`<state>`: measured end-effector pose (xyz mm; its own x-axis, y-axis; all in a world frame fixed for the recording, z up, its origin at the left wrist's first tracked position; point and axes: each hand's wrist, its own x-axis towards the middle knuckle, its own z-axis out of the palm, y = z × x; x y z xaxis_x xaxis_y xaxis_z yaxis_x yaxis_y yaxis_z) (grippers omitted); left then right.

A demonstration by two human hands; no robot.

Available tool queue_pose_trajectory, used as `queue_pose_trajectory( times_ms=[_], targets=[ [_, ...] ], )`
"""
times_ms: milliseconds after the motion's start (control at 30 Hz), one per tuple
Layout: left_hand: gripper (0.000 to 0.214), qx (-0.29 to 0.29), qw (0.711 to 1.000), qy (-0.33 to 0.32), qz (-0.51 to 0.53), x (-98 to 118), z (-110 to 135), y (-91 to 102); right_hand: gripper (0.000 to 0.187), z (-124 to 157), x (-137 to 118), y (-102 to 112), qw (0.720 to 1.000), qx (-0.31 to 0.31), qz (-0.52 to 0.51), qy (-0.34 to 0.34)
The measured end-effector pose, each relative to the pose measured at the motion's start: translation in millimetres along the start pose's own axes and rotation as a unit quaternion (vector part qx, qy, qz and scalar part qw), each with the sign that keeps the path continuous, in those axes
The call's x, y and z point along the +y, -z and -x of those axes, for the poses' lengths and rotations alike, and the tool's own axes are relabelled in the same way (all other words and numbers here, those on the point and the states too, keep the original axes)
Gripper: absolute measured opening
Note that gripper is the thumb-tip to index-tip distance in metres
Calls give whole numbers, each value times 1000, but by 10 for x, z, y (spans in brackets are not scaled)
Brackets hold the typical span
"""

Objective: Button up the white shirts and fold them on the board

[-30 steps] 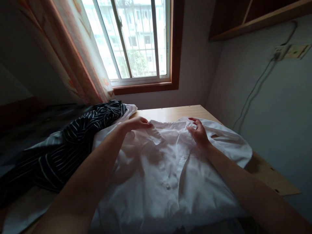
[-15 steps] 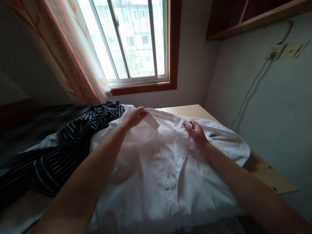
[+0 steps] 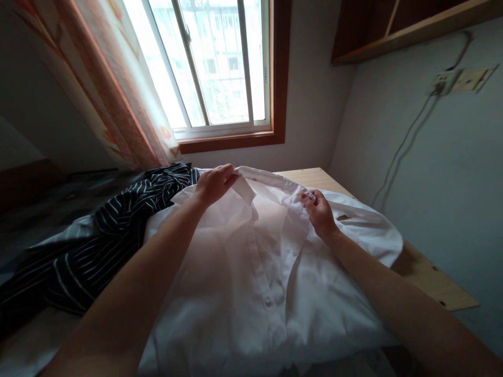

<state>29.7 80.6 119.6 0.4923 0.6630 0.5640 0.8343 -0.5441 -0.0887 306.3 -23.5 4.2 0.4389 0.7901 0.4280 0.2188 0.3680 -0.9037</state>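
A white button-up shirt (image 3: pixel 220 277) lies spread over the table, front side up, its hem toward me. My left hand (image 3: pixel 216 184) is closed on the left end of the shirt's collar (image 3: pixel 271 177). My right hand (image 3: pixel 319 213) pinches the collar's right end. Between the two hands the collar band is stretched and lifted off the table. Below it the button placket runs down the middle of the shirt. One sleeve reaches out to the right, past my right hand.
A black-and-white striped garment (image 3: pixel 129 209) is heaped left of the shirt. The wooden tabletop (image 3: pixel 314 178) shows behind and to the right. Beyond are a window (image 3: pixel 220 68) and a curtain (image 3: pixel 106 78). A power cord (image 3: pixel 404 144) hangs on the right wall below a shelf (image 3: pixel 416 31).
Both hands have risen slightly with the collar, and my right hand has shifted a little to the right. The collar band looks more stretched. The striped garment has stayed put.
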Motion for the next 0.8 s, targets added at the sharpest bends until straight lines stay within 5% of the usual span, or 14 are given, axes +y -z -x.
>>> queue_pose_trajectory(
  times_ms=[400, 533, 800],
  targets=[
    [40, 26, 996, -20, 78, -66, 21, 152, 27, -20, -92, 51, 990, 103, 56, 72],
    [50, -9, 993, -47, 112, -40, 22, 193, 20, 20, -182, 41, 975, 156, 81, 133],
    [38, -43, 977, -38, 206, 82, 272, 154, 21, 214, -293, -105, 988, 41, 63, 133]
  ],
)
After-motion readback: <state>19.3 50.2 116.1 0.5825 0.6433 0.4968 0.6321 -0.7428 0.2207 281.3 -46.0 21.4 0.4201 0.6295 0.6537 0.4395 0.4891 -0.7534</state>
